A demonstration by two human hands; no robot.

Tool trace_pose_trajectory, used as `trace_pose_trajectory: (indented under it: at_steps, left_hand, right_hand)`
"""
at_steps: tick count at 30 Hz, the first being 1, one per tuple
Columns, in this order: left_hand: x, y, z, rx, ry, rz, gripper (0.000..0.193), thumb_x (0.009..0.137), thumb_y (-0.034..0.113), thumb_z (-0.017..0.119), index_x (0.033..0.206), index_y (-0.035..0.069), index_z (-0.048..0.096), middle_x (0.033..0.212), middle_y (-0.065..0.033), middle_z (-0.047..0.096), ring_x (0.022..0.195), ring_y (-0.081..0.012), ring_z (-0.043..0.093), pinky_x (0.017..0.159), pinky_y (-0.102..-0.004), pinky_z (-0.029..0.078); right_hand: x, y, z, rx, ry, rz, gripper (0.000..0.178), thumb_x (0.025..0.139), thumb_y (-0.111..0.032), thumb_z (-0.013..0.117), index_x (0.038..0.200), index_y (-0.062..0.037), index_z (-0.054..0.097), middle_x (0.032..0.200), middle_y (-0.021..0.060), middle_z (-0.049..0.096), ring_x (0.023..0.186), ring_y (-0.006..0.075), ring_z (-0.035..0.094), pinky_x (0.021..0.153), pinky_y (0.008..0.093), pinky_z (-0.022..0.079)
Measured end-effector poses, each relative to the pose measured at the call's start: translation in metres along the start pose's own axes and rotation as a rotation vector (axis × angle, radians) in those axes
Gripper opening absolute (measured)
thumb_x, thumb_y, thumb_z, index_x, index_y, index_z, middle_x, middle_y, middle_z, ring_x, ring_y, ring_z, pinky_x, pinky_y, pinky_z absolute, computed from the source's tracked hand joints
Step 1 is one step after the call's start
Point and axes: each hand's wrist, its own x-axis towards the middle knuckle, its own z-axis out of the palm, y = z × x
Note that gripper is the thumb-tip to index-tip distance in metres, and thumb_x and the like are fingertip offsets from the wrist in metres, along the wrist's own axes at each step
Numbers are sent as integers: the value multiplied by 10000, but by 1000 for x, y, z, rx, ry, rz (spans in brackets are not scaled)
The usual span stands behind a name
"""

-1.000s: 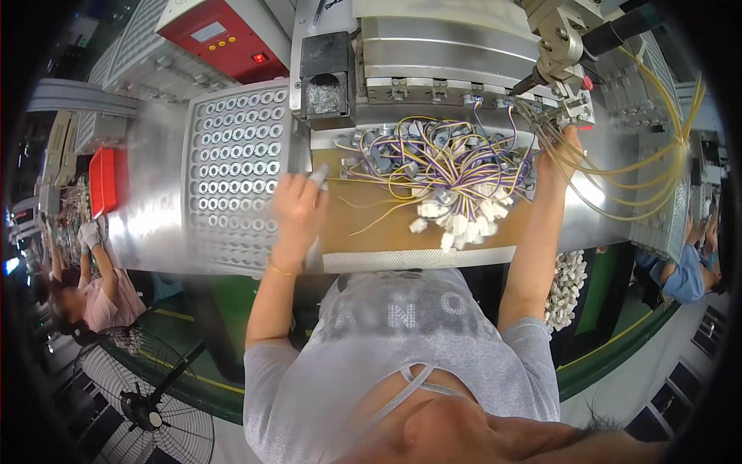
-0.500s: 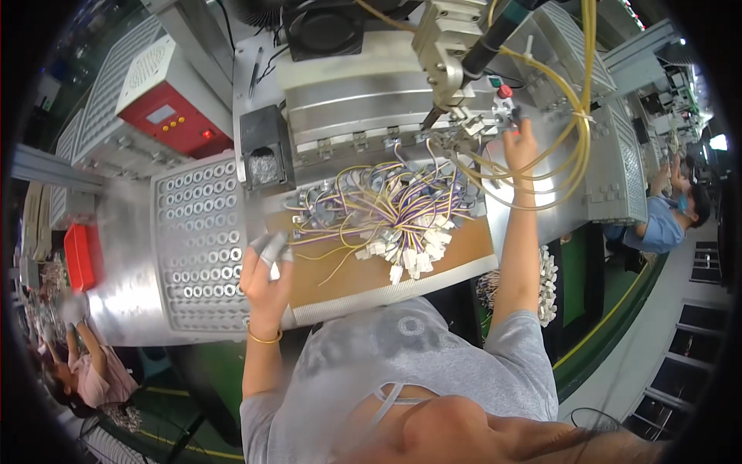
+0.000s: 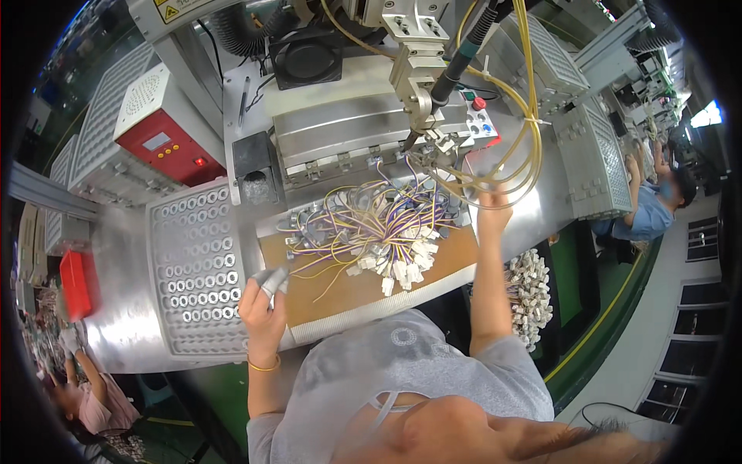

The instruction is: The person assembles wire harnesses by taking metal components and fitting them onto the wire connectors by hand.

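My left hand (image 3: 264, 308), with pale covers on its fingertips, is at the left edge of the brown work mat (image 3: 313, 300). Its fingers are bent and pressed together; what they hold, if anything, is hidden. Wire ends reach close to the fingertips from a bundle of yellow and purple wires (image 3: 379, 220) with white connectors (image 3: 402, 267) and small grey round parts. On the right, my right hand (image 3: 492, 213) is over the metal table, its fingers partly behind yellow looped tubes (image 3: 525, 166) and too unclear to read.
Beside my left hand lies a tray (image 3: 166, 329) with rows of metal rings. Ahead stands a metal fixture (image 3: 336, 127) under a jointed machine head (image 3: 417, 93). A button box (image 3: 481, 124) is at right, a red-fronted control unit (image 3: 166, 147) at left. Co-workers sit on both sides.
My right hand has drawn back toward me from the button box. My left hand stays by the mat, with its fingers closer together. The whole view has shifted slightly.
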Motion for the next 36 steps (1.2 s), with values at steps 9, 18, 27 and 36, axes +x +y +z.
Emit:
trace_pose_trajectory:
  at_steps: [9,18,27,36]
  left_hand:
    - [-11,-23,1,203,111,241,327,592,-26,646,915,4,603,917,-151,584,769,-305,571,642,-361,465]
    - [-114,-162,-104,1119,312,-591,293,727,147,612,990,22,587,844,-143,538,848,-296,484,776,-353,373]
    - [-59,-103,-84,-299,472,-782,349,783,62,559,1119,-17,507,894,-72,583,754,-130,564,589,-264,465]
    - [-9,-6,12,-1016,-24,-665,358,778,2,591,1122,-30,497,886,-46,594,699,-104,561,594,-223,473]
  right_hand:
    - [-129,-68,117,139,-1030,-442,99,681,-6,561,780,-4,555,629,129,524,527,257,513,490,316,406]
    - [-130,-52,130,166,-1120,-134,70,721,-13,572,707,19,512,586,51,488,511,81,428,465,233,362]
    - [-121,-55,124,103,-1166,-79,110,744,-4,534,842,24,577,685,-9,541,610,35,487,528,190,403]
    - [-123,-55,117,226,-1114,16,40,743,-19,577,770,7,563,625,-31,519,555,23,458,472,179,360]
